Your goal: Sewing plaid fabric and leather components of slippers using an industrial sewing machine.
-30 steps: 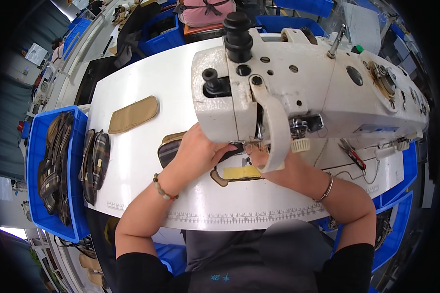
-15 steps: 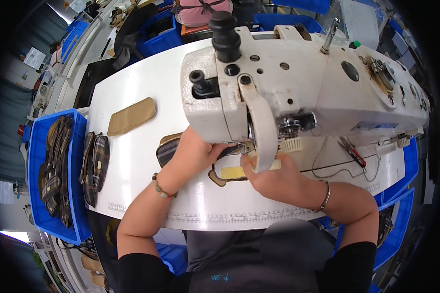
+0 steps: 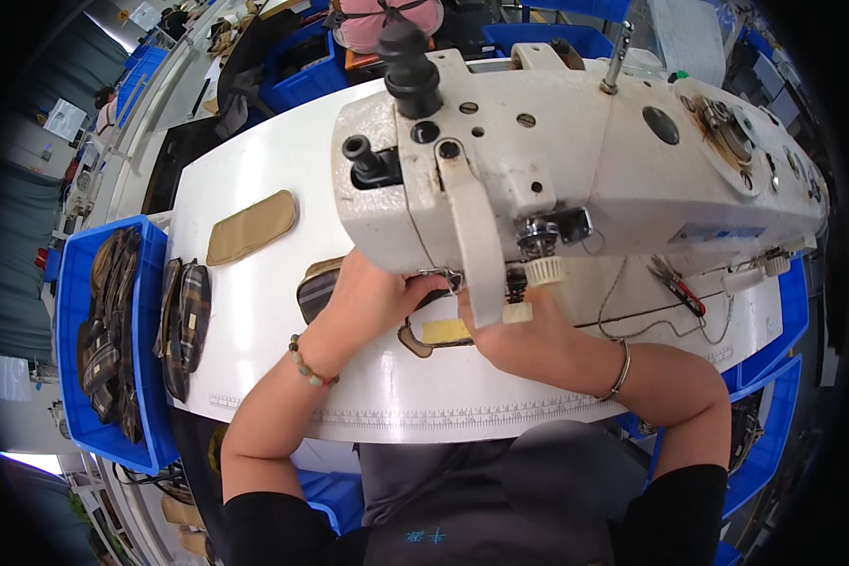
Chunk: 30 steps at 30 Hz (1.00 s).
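Lying partly beneath the head of the sewing machine, a plaid piece with tan edging is partly covered by the left hand. Dark fabric is touched by the left thumb beside the machine's presser foot; whether the other fingers are clamped on it cannot be told. The right hand is placed close by, its fingertips hidden behind the machine's white lever, so its grip cannot be told either. On the counter, a yellow strip is seen just in front of the machine's head, and red-handled snips are laid beside the machine's arm. Left of the machine, a flat tan piece is laid; farther left of it, plaid pouches are set beside a filled blue bin.
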Each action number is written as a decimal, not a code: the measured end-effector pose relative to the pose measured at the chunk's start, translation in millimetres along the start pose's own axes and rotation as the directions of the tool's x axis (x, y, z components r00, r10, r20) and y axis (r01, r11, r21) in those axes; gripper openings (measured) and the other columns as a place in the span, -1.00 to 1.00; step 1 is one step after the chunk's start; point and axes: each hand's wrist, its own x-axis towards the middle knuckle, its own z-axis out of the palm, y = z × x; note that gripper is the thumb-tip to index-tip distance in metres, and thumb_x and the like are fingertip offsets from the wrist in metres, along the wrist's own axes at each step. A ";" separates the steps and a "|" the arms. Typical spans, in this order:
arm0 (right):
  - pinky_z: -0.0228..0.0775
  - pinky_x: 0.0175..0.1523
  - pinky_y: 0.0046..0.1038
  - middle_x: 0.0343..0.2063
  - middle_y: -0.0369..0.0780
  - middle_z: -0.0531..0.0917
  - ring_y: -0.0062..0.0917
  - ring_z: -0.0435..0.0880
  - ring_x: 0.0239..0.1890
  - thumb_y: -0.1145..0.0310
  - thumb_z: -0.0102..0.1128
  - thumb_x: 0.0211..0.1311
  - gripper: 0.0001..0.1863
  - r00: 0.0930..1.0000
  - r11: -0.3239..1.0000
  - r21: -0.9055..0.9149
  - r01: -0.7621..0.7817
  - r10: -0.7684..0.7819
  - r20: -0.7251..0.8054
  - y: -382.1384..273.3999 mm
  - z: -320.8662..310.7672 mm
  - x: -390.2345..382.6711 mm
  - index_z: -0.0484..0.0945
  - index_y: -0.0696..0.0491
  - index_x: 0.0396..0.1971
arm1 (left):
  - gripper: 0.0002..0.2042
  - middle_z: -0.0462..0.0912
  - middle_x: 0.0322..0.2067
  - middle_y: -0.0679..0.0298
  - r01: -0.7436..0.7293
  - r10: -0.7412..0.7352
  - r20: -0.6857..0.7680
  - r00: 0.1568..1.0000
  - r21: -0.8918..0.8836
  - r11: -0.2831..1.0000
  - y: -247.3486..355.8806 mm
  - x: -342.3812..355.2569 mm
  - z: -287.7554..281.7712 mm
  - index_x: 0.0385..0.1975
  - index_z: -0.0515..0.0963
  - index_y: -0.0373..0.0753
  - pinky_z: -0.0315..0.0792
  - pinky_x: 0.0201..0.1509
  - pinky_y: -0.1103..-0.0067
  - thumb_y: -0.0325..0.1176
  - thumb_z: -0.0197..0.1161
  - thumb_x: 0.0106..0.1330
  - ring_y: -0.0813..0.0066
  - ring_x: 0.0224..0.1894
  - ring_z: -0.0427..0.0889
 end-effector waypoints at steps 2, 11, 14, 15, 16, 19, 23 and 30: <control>0.41 -0.55 -0.40 -0.74 -0.27 0.52 -0.44 0.60 -0.63 0.42 0.22 -0.17 -0.55 1.000 1.000 -0.023 0.008 -0.009 -0.005 -2.4 -13.0 4.7 0.63 0.31 -0.18 | -0.67 0.71 -0.32 0.16 0.001 -0.001 -0.001 1.000 -0.016 1.000 -2.8 -0.8 0.2 -0.20 0.69 -0.19 0.53 -0.18 0.34 -0.37 0.52 -0.01 0.09 -0.30 0.66; 0.37 -0.57 -0.39 -0.78 -0.30 0.46 -0.45 0.58 -0.62 0.39 0.23 -0.18 -0.54 0.999 0.998 0.067 0.000 -0.003 0.046 -1.4 -47.6 18.1 0.65 0.31 -0.20 | -0.64 0.70 -0.29 0.13 0.007 -0.008 -0.035 0.999 -0.027 1.000 -2.1 1.9 -1.0 -0.15 0.67 -0.21 0.54 -0.20 0.33 -0.39 0.52 -0.02 0.11 -0.30 0.66; 0.38 -0.58 -0.38 -0.78 -0.28 0.47 -0.43 0.59 -0.63 0.39 0.23 -0.18 -0.55 1.000 0.996 0.094 0.005 -0.008 0.026 0.3 -47.5 17.9 0.65 0.31 -0.20 | -0.63 0.70 -0.29 0.13 0.000 0.000 -0.030 1.000 0.021 1.000 -2.1 2.6 -2.0 -0.15 0.67 -0.20 0.54 -0.20 0.33 -0.40 0.51 -0.02 0.11 -0.29 0.67; 0.38 -0.57 -0.38 -0.78 -0.28 0.48 -0.43 0.59 -0.63 0.39 0.23 -0.18 -0.55 1.000 0.994 0.106 0.008 -0.009 0.017 1.1 -47.4 17.6 0.65 0.31 -0.20 | -0.63 0.70 -0.29 0.13 -0.015 0.018 -0.037 0.999 0.054 0.998 -1.9 3.2 -2.1 -0.15 0.67 -0.20 0.55 -0.20 0.33 -0.41 0.51 -0.02 0.11 -0.29 0.67; 0.38 -0.57 -0.38 -0.78 -0.28 0.48 -0.43 0.59 -0.63 0.39 0.23 -0.18 -0.55 1.000 0.994 0.108 0.011 -0.013 0.018 1.4 -46.0 18.0 0.65 0.31 -0.20 | -0.63 0.70 -0.29 0.13 -0.011 0.013 -0.038 0.999 0.054 0.998 -3.2 3.7 -1.7 -0.15 0.67 -0.20 0.55 -0.20 0.33 -0.41 0.51 -0.02 0.11 -0.29 0.67; 0.39 -0.57 -0.38 -0.78 -0.27 0.48 -0.43 0.59 -0.64 0.40 0.23 -0.17 -0.57 0.999 0.996 0.092 -0.007 0.003 0.035 1.6 -43.6 19.4 0.65 0.30 -0.21 | -0.64 0.70 -0.31 0.15 0.004 -0.002 -0.029 1.000 0.062 0.998 -4.2 5.0 0.9 -0.15 0.67 -0.16 0.56 -0.19 0.33 -0.38 0.50 -0.02 0.11 -0.27 0.67; 0.41 -0.57 -0.37 -0.78 -0.26 0.49 -0.43 0.60 -0.64 0.41 0.24 -0.15 -0.59 0.999 0.996 0.086 -0.011 0.007 0.046 1.9 -44.4 19.6 0.66 0.28 -0.22 | -0.65 0.70 -0.31 0.15 -0.065 0.076 -0.075 0.994 0.132 0.989 -0.9 10.6 -1.4 -0.16 0.68 -0.15 0.56 -0.19 0.32 -0.37 0.50 -0.02 0.11 -0.26 0.68; 0.43 -0.57 -0.36 -0.76 -0.24 0.51 -0.40 0.62 -0.62 0.39 0.24 -0.20 -0.80 0.999 0.992 0.124 -0.034 0.031 0.025 0.3 -45.9 21.2 0.65 0.16 -0.51 | -0.66 0.69 -0.22 0.11 -0.071 0.075 -0.082 0.994 0.056 0.996 6.8 12.9 -7.8 -0.15 0.65 -0.22 0.54 -0.11 0.29 -0.42 0.44 0.02 0.05 -0.16 0.67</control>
